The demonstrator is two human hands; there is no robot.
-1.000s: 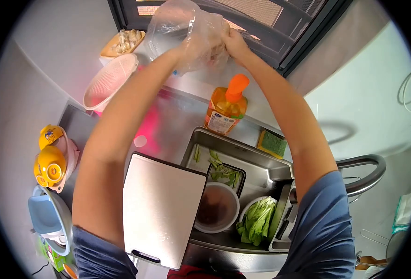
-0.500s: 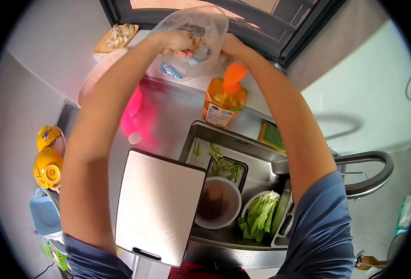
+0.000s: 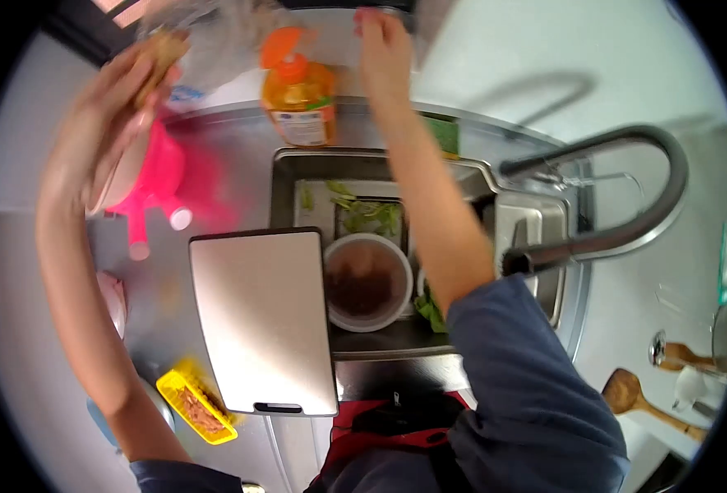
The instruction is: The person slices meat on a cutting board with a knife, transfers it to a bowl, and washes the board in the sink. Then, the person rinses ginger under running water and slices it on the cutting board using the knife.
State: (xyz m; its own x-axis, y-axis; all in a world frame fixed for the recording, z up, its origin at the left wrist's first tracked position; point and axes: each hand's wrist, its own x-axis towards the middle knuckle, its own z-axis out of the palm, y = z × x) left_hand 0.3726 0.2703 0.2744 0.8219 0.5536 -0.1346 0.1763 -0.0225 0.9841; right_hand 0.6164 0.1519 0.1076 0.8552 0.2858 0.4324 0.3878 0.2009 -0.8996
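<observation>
At the upper left, my left hand (image 3: 117, 103) is closed around a knobbly light-brown piece of ginger (image 3: 163, 59). It is above the pink-handled strainers (image 3: 159, 168), blurred by motion. The clear plastic bag (image 3: 223, 49) lies behind, on the ledge by the window. My right hand (image 3: 386, 62) is raised at the top, right of an orange-capped soap bottle (image 3: 299, 103). Its fingers look curled together, with a pinkish spot at the tips; whether it holds anything is unclear.
A white cutting board (image 3: 265, 320) overlaps the left side of the sink (image 3: 297, 168). In the sink stand a bowl of dark contents (image 3: 367, 283) and leafy greens (image 3: 431, 312), partly behind my right arm. A curved faucet (image 3: 667, 181) reaches in from the right. A yellow tray (image 3: 223, 431) holds brownish pieces.
Both hands have come out of the plastic bag. My left hand has moved left with the ginger, and my right hand has drawn away from the bag. The head view has shifted.
</observation>
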